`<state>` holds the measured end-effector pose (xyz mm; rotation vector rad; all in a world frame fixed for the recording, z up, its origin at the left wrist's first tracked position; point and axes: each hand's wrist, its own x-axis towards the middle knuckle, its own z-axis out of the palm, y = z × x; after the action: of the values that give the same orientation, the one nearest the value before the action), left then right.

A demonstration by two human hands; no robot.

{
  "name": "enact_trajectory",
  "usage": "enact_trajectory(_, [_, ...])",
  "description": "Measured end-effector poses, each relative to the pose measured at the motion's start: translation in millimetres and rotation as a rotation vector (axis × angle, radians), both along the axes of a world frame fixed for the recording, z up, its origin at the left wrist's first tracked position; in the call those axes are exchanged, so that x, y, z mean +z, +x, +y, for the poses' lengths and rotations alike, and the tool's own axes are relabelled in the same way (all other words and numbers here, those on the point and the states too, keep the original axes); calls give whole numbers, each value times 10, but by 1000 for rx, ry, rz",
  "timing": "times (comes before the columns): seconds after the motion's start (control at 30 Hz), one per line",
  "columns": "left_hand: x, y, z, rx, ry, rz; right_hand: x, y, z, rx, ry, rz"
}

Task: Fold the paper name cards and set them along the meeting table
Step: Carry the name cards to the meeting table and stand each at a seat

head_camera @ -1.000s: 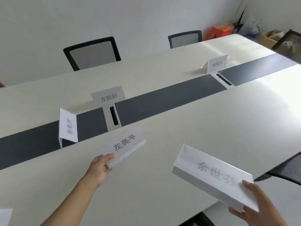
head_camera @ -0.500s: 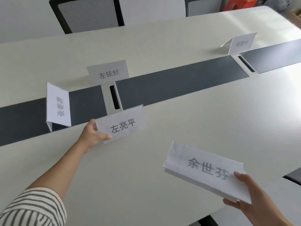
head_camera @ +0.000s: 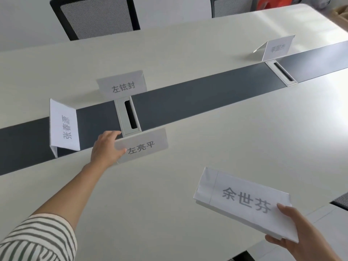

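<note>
My left hand (head_camera: 106, 147) grips the left end of a folded white name card (head_camera: 145, 146), which stands on the white meeting table (head_camera: 235, 138) just in front of the silver cable hatch (head_camera: 128, 117). My right hand (head_camera: 299, 234) holds a second, flat-folded name card (head_camera: 243, 200) by its right corner, raised above the table's near edge. Three folded cards stand on the table: one (head_camera: 123, 85) behind the hatch, one (head_camera: 63, 127) turned sideways on the dark strip at left, one (head_camera: 276, 47) at far right.
A dark grey strip (head_camera: 197, 98) runs across the table's middle, with a second cable hatch (head_camera: 281, 72) at right. Black mesh chairs (head_camera: 96, 16) stand along the far side. Another chair (head_camera: 340, 200) shows at the right near edge. Boxes sit in the far right corner.
My left hand has carried its card forward and set it upright in front of the hatch. The right hand keeps its card, now lower right. The view has moved closer to the table.
</note>
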<state>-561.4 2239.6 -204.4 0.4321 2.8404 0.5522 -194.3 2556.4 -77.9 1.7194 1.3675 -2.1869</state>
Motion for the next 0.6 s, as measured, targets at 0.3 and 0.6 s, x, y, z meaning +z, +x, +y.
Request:
enact_trajectory(0.3, [-42, 9, 314, -159, -259, 138, -52, 118, -8, -2, -18, -5])
enact_trajectory(0.6, [10, -32, 384, -174, -323, 154, -11, 377, 36, 1, -10, -8])
